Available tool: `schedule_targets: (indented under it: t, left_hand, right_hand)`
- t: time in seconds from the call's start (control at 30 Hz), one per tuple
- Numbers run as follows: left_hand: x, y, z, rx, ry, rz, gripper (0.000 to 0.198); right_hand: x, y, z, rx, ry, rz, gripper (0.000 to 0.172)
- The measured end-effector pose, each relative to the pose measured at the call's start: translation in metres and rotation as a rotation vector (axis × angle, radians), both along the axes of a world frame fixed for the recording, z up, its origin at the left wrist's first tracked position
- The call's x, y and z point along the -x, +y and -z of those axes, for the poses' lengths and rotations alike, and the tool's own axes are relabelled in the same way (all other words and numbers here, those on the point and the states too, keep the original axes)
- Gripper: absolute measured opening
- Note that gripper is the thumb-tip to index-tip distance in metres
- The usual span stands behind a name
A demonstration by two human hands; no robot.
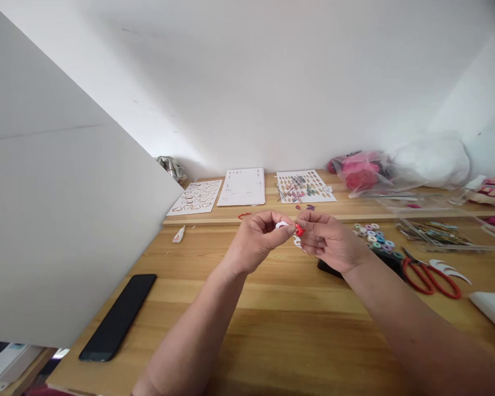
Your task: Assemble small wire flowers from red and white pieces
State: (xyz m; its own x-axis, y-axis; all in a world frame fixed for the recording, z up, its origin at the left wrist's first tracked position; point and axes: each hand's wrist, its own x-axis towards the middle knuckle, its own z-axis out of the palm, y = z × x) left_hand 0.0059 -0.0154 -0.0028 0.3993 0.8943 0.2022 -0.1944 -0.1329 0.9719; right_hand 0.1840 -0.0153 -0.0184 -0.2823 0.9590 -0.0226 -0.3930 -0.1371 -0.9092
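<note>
My two hands meet above the middle of the wooden table. My left hand [259,239] pinches a white curved piece [281,225] between thumb and forefinger, with much of it hidden by the fingers. Close against it, my right hand [328,236] is closed on a small red piece [300,230], too small to tell whether it is thread or a shaped part. More white shows just below the fingertips. Several white crescent pieces [449,269] lie at the right beside red-handled scissors [431,275].
A black phone [119,316] and a small glue bottle [179,235] lie on the left. Pale spools [375,236] and a clear tray [437,231] stand right. Along the raised back ledge [206,219] are patterned sheets [196,197], paper [242,187] and bagged pink material [363,170].
</note>
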Motion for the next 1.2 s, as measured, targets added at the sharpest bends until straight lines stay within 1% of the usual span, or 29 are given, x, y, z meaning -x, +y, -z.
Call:
schedule_targets:
  t: [0.13, 0.2, 0.33, 0.43, 0.5, 0.57, 0.63, 0.73, 0.8, 0.93, 1.03, 1.2]
  left_hand:
    - [-0.001, 0.001, 0.0, 0.006, -0.026, -0.03, 0.025]
    - [-0.001, 0.002, 0.001, -0.001, -0.032, -0.06, 0.025]
    - [-0.004, 0.004, 0.004, -0.006, -0.072, -0.144, 0.027]
    - [-0.005, 0.005, 0.008, -0.033, -0.08, -0.237, 0.028]
    - [-0.006, 0.006, 0.01, -0.088, -0.053, -0.317, 0.025]
    - [-0.006, 0.006, 0.01, -0.137, -0.007, -0.381, 0.022]
    - [-0.005, 0.006, 0.009, -0.153, 0.041, -0.404, 0.021]
    - [-0.004, 0.005, 0.007, -0.154, 0.09, -0.383, 0.021]
    - [-0.004, 0.004, 0.005, -0.166, 0.122, -0.356, 0.019]
    - [-0.003, 0.001, 0.003, -0.166, 0.181, -0.257, 0.019]
    - [-0.002, -0.001, 0.004, -0.152, 0.199, -0.172, 0.02]
    - [-0.001, -0.001, 0.005, -0.167, 0.253, -0.104, 0.02]
  right_hand:
    - [0.003, 0.001, 0.006, 0.07, 0.099, -0.132, 0.022]
    - [0.005, 0.001, 0.009, 0.093, 0.127, -0.152, 0.024]
    - [0.013, -0.001, 0.013, 0.113, 0.164, -0.148, 0.026]
    - [0.02, -0.007, 0.013, 0.095, 0.135, -0.109, 0.025]
    - [0.024, -0.011, 0.01, 0.055, 0.065, -0.057, 0.024]
    - [0.026, -0.017, 0.006, -0.019, -0.033, 0.014, 0.024]
    - [0.026, -0.022, 0.0, -0.136, -0.157, 0.095, 0.024]
    - [0.02, -0.029, -0.01, -0.359, -0.381, 0.234, 0.024]
    - [0.015, -0.033, -0.016, -0.483, -0.519, 0.334, 0.021]
    - [0.005, -0.035, -0.021, -0.651, -0.691, 0.491, 0.012]
    - [-0.001, -0.031, -0.021, -0.707, -0.719, 0.542, 0.01]
    - [-0.007, -0.022, -0.018, -0.656, -0.711, 0.489, 0.013]
